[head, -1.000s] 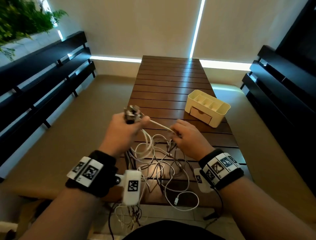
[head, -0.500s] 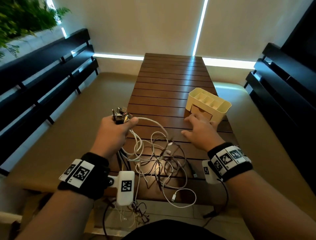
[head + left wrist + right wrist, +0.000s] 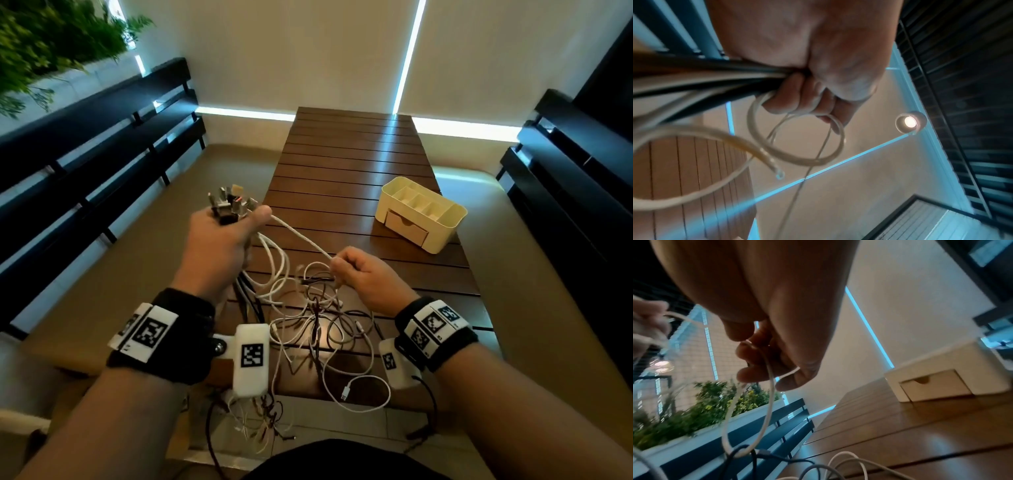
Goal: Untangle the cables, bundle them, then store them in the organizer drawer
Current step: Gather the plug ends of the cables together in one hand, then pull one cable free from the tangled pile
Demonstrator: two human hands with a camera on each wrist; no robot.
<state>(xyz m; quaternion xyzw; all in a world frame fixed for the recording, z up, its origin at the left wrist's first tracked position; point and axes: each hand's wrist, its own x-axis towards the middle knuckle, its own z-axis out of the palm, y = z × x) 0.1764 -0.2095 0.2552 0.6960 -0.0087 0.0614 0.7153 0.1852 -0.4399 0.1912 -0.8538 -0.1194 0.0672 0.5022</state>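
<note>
A tangle of white and dark cables (image 3: 318, 318) lies on the near end of the wooden table (image 3: 349, 161) and hangs over its front edge. My left hand (image 3: 222, 240) is raised at the table's left edge, gripping several cable ends with their plugs (image 3: 230, 204) sticking up. The wrist view shows its fingers (image 3: 797, 99) curled round the strands. A white cable (image 3: 301, 238) runs taut from that fist to my right hand (image 3: 356, 274), which pinches it (image 3: 769, 369) above the tangle. The cream organizer (image 3: 419, 212) stands at the right, its drawer (image 3: 406, 228) closed.
Dark slatted benches (image 3: 96, 144) run along the left and another (image 3: 568, 164) along the right of the table. A planter with green leaves (image 3: 44, 37) sits at the far left. Loose cable ends (image 3: 257, 425) dangle below the table's near edge.
My right hand came back from near the organizer and took hold of the white cable, pulling it taut. The left hand lifted the bunch of plugs slightly higher.
</note>
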